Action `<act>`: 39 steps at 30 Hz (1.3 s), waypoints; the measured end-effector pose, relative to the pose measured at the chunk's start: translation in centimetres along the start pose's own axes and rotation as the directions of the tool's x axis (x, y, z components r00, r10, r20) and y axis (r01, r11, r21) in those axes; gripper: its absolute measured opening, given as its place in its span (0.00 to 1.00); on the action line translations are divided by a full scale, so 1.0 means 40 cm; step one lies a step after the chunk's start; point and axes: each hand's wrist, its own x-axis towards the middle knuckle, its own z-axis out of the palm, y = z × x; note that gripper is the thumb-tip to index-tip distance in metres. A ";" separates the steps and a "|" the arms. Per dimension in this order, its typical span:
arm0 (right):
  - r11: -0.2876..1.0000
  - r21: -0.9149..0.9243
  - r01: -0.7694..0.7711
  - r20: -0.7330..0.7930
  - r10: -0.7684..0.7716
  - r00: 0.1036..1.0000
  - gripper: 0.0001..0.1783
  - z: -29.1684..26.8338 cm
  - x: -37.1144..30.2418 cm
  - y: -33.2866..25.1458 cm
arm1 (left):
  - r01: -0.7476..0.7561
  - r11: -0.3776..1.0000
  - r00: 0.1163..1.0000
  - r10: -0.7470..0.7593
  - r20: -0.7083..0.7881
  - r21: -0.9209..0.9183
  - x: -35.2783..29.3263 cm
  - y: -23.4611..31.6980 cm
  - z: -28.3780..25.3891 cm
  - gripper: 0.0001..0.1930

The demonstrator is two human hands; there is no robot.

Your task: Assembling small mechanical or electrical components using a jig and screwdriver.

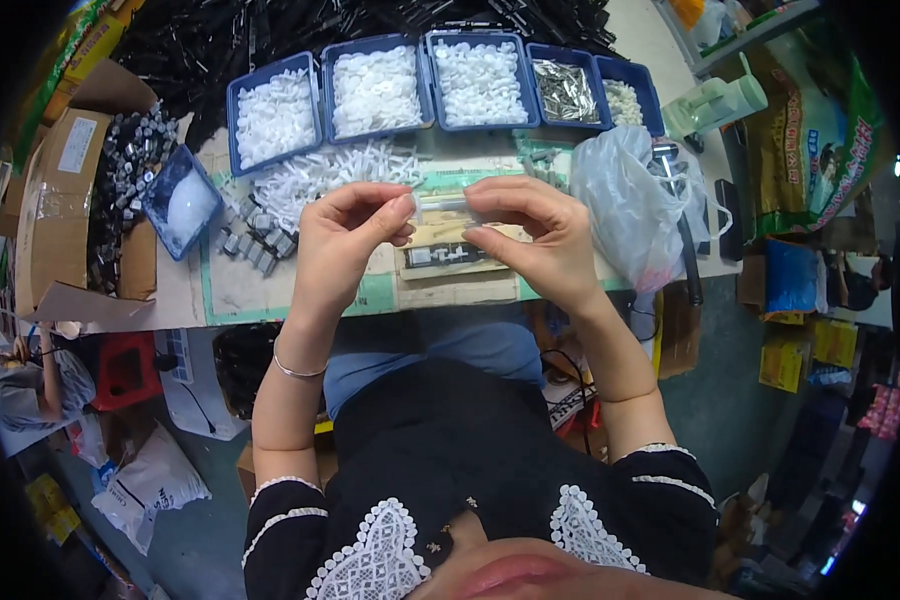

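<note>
Above the near part of the table, my left hand (342, 240) pinches a small white piece (417, 207) between thumb and fingertips. My right hand (542, 232) grips the other end of a short, clear-and-silver tube-shaped part (444, 203) that meets the white piece. Below both hands lies a wooden block (460, 292) with a black-and-silver mechanical part (440, 255) set in it. A heap of slim white plastic pieces (320, 180) spreads behind my left hand. Grey metal-looking parts (255, 245) lie to its left.
Blue trays (431, 120) of white, silver and cream small parts line the back, before a pile of black parts (270, 30). At left stand a cardboard box (60, 220) and a tilted blue tray (178, 250). A plastic bag (625, 205) and a pale green device (715, 105) sit at right.
</note>
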 end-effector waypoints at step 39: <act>0.872 -0.487 0.056 0.224 0.063 0.973 0.12 -0.106 -0.111 0.159 | -0.528 0.009 0.725 0.526 0.445 0.849 -0.077 -0.251 0.040 0.18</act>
